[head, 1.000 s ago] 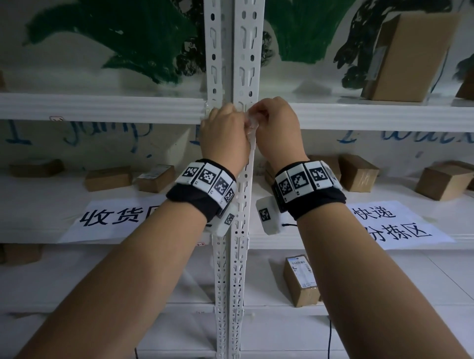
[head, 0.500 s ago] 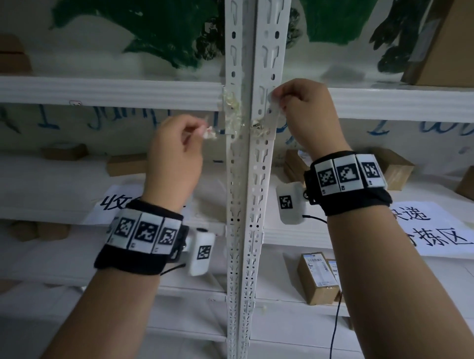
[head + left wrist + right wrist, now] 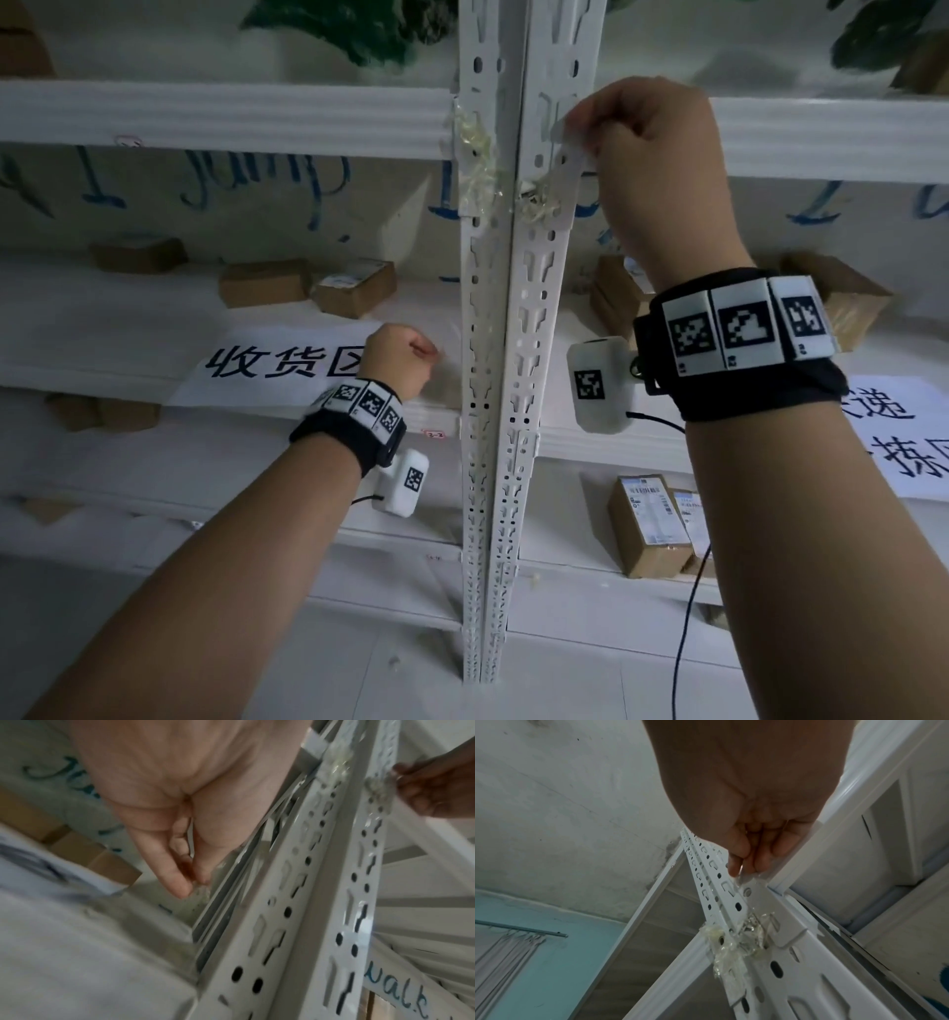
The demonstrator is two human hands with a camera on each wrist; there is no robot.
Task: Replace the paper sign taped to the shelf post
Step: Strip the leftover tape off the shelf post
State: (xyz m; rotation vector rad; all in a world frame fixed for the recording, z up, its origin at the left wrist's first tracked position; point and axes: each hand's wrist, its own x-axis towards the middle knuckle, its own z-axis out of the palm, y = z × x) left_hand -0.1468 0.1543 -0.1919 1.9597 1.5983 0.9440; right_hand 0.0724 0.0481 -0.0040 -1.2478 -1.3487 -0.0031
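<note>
Two white perforated shelf posts (image 3: 513, 318) stand side by side in the middle. Crumpled clear tape remnants (image 3: 477, 154) cling to them at upper-shelf height, also seen in the right wrist view (image 3: 746, 931). My right hand (image 3: 583, 133) is up at the right post and pinches a strip of clear tape (image 3: 748, 880) stuck there. My left hand (image 3: 429, 352) is lower, left of the posts at the middle shelf, with thumb and finger pinched on a small clear tape scrap (image 3: 203, 888). A paper sign (image 3: 277, 365) with black characters lies on the shelf behind it.
A second printed paper sign (image 3: 904, 437) lies on the right shelf. Small cardboard boxes (image 3: 354, 288) sit on the middle shelf, and more boxes (image 3: 647, 524) on the lower right shelf. A black cable (image 3: 688, 606) hangs from my right wrist.
My left hand has come off the post and dropped to the middle shelf with a tape scrap. The right hand stays at the post, still pinching tape.
</note>
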